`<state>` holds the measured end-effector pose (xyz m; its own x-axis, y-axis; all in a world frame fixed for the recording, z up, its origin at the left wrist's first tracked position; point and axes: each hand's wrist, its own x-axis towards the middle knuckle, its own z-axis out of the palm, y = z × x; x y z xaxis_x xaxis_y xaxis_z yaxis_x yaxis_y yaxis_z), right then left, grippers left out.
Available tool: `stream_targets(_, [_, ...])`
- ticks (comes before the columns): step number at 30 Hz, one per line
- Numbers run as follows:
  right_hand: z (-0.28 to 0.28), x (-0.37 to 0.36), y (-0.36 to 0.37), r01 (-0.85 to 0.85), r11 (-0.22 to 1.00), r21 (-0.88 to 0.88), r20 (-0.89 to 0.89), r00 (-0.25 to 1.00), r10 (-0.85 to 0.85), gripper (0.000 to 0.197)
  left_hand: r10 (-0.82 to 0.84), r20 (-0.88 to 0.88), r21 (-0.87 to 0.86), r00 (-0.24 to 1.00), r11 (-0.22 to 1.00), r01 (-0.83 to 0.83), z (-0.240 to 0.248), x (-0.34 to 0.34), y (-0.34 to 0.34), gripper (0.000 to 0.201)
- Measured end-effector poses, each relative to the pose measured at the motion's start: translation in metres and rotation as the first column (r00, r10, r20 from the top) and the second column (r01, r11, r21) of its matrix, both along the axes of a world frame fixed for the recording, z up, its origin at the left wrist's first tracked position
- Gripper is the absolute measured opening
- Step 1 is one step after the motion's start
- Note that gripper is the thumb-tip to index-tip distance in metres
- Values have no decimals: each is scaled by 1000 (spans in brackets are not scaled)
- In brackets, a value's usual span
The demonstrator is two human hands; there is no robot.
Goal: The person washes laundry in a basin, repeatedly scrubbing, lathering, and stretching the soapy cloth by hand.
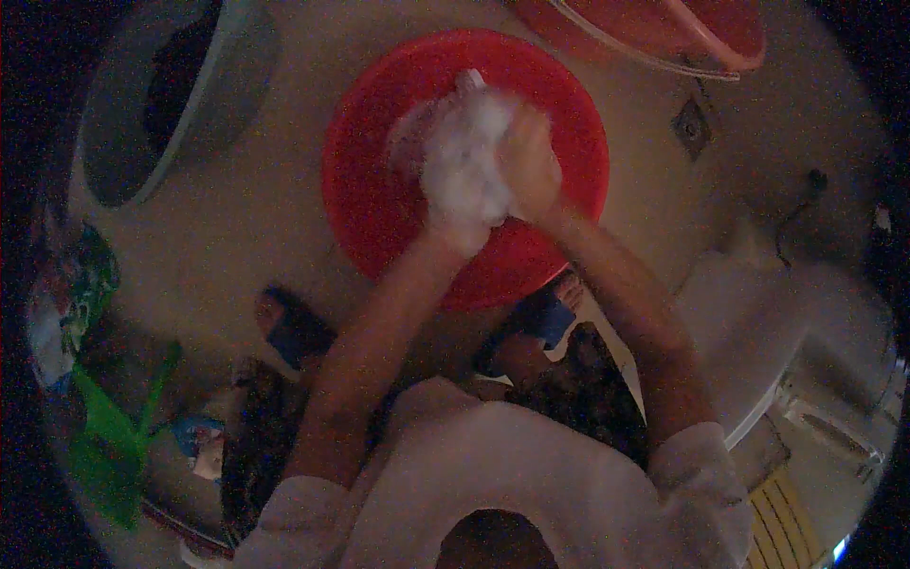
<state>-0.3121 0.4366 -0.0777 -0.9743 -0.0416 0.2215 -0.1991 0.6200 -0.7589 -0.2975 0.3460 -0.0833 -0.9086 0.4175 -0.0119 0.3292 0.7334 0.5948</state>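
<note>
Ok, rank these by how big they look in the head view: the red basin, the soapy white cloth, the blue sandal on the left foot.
1. red basin, by far the largest
2. soapy white cloth, bunched between both hands
3. blue sandal, though not far off the cloth

Open floor left of red basin [379, 199]

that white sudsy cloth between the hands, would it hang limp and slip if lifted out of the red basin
Probably limp: the white cloth is bunched with no firm edges between the left hand and right hand. The foam on it suggests it is slippery, and likely heavy with water. The red basin below would catch drips.
</note>
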Motion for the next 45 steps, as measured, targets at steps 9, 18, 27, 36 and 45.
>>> stream_targets(9, [-15, 22, 5, -11, 987, -163, 262, 964, 54, 37, 88, 332, 679, 939, 669, -303, -37, 33, -45, 34])
stream_targets(18, [53, 9, 36, -46, 817, -575, 611, 639, 466, 31, -55, 180, 242, 982, 970, 10, 10, 0, -72, 35])
stream_targets(27, [-16, 24, 58, -554, 780, 291, 623, 728, 284, 39, 185, -18, 745, 983, 658, -110, 27, 7, -120, 46])
stream_targets(36, [42, 36, 62, 480, 233, -846, 531, 800, 279, 44, -81, 507, 852, 858, 199, -485, -22, 6, -99, 47])
stream_targets(45, [-23, 23, -24, -238, 908, 345, -176, 934, 312, 47, -424, 416, 842, 804, -154, -517, -107, 21, -18, 42])
